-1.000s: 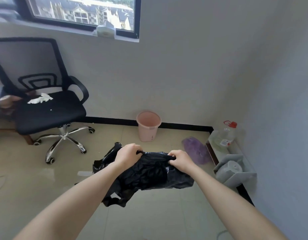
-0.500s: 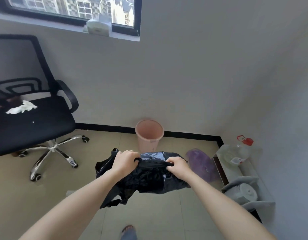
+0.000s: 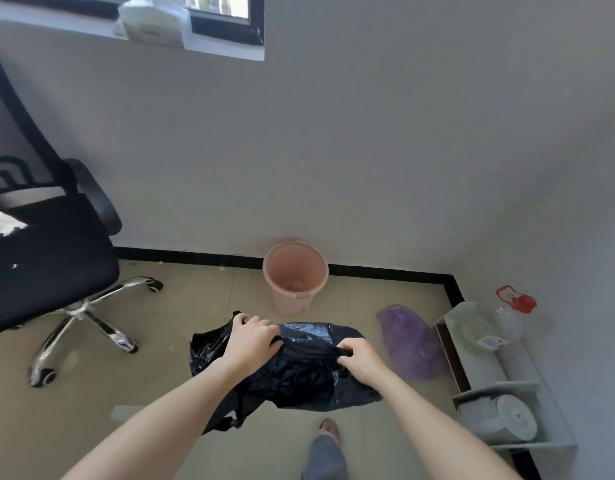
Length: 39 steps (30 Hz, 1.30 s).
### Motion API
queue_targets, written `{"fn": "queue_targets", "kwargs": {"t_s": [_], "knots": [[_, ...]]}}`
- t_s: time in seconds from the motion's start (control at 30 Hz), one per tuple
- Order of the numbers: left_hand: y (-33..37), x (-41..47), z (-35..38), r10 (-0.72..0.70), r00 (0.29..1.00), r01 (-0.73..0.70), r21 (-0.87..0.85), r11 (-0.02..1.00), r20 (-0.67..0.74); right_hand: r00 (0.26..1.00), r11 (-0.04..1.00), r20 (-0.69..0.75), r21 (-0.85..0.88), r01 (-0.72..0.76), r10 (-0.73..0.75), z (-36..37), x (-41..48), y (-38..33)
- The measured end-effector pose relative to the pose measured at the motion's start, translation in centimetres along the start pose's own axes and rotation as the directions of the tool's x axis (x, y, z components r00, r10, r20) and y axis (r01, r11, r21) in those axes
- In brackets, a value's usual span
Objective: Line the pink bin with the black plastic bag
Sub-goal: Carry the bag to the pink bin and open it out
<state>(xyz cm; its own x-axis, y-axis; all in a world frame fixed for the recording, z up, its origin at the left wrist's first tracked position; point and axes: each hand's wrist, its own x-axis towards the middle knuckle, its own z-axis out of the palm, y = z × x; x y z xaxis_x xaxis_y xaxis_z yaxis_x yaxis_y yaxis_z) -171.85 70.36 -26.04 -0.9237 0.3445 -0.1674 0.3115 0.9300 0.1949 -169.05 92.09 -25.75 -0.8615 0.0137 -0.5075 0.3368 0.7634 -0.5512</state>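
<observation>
The pink bin (image 3: pixel 311 299) stands upright and unlined on the tiled floor against the wall's black skirting. A crumpled black plastic bag (image 3: pixel 299 372) hangs in the air in front of me, nearer than the bin and a little lower in view. My left hand (image 3: pixel 252 337) grips the bag's upper left edge. My right hand (image 3: pixel 359 358) pinches its upper right edge. Both fists are closed on the plastic, and the bag's mouth is bunched between them.
A black office chair (image 3: pixel 46 258) on a chrome wheeled base (image 3: pixel 91 323) stands at the left. A purple bag (image 3: pixel 411 341) lies on the floor right of the bin. A low white shelf (image 3: pixel 517 389) in the right corner holds a clear bottle (image 3: pixel 496 323) with a red cap. My foot (image 3: pixel 328 431) shows below.
I have walked closer to the bin, which now looks larger and shows its inside. My hands keep their grip on the bag. My foot has come into view.
</observation>
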Motion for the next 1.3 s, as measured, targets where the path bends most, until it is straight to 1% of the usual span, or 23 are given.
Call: {"fn": "queue_targets", "kwargs": {"t_s": [0.07,0.17,0.23,0.33,0.37,0.43,0.5,0.53,0.6,0.63,0.67,0.7,0.77,0.83,0.97,1.1,1.2,1.3], "knots": [[-0.3,2.1,0.5,-0.061,0.998,0.061,0.000,0.998,0.030,0.999,1.000,0.032,0.016,-0.009,0.009,-0.9,3.0,0.9],[-0.4,4.7,1.4,-0.140,0.986,0.140,0.006,0.990,0.086,0.996,0.996,0.061,0.049,-0.073,0.070,-2.2,7.1,2.7],[-0.4,6.7,2.0,-0.187,0.978,0.187,0.009,0.982,0.086,0.992,0.990,0.069,0.087,-0.109,0.103,-3.2,9.7,3.4],[-0.6,9.3,3.6,-0.244,0.967,0.237,0.092,0.967,0.073,0.990,0.988,0.102,0.110,-0.109,0.098,-3.9,13.7,4.5],[-0.7,9.7,4.6,-0.260,0.958,0.252,0.075,0.965,0.121,0.989,0.989,0.115,0.110,-0.102,0.090,-3.7,14.8,5.0],[-0.7,10.8,6.3,-0.267,0.935,0.261,0.055,0.964,0.234,0.987,0.988,0.134,0.115,-0.107,0.091,-3.0,16.8,5.8],[-1.3,11.8,8.4,-0.215,0.922,0.173,0.154,0.973,0.321,0.984,0.981,0.138,0.142,-0.132,0.112,-1.9,18.6,6.5],[-1.9,12.5,9.8,-0.204,0.903,0.132,0.209,0.969,0.377,0.985,0.979,0.127,0.153,-0.136,0.117,-1.2,19.6,6.9],[-3.2,14.3,12.5,-0.208,0.891,0.092,0.289,0.953,0.403,0.987,0.977,0.096,0.156,-0.144,0.130,0.4,22.2,8.1],[-4.1,15.4,14.2,-0.208,0.895,0.087,0.303,0.949,0.394,0.988,0.979,0.083,0.145,-0.145,0.134,1.5,23.8,9.1],[-5.2,16.6,15.8,-0.206,0.913,0.094,0.309,0.946,0.353,0.988,0.983,0.074,0.119,-0.141,0.133,2.7,25.7,10.3],[-6.3,17.8,17.9,-0.213,0.912,0.098,0.318,0.943,0.350,0.989,0.987,0.069,0.081,-0.137,0.132,4.1,27.6,11.6],[-8.3,20.3,22.4,-0.212,0.905,0.057,0.386,0.921,0.370,0.990,0.992,0.060,-0.014,-0.124,0.124,7.3,31.6,14.4],[-9.8,22.5,27.2,-0.194,0.895,0.009,0.419,0.908,0.401,0.992,0.989,0.044,-0.099,-0.111,0.116,10.9,35.6,17.3],[-12.5,26.6,37.8,-0.206,0.887,-0.001,0.450,0.893,0.413,0.992,0.977,-0.034,-0.171,-0.129,0.126,17.5,42.7,23.1],[-13.6,29.7,46.8,-0.194,0.879,-0.022,0.444,0.896,0.435,0.993,0.955,-0.052,-0.269,-0.120,0.110,22.6,48.0,27.9],[-14.4,30.6,51.1,-0.232,0.867,0.011,0.448,0.894,0.441,0.996,0.926,-0.013,-0.369,-0.087,0.088,25.1,50.5,30.6],[-14.6,30.7,52.4,-0.249,0.841,0.019,0.435,0.900,0.480,0.992,0.914,0.074,-0.401,-0.068,0.107,25.8,51.4,31.5]]}}
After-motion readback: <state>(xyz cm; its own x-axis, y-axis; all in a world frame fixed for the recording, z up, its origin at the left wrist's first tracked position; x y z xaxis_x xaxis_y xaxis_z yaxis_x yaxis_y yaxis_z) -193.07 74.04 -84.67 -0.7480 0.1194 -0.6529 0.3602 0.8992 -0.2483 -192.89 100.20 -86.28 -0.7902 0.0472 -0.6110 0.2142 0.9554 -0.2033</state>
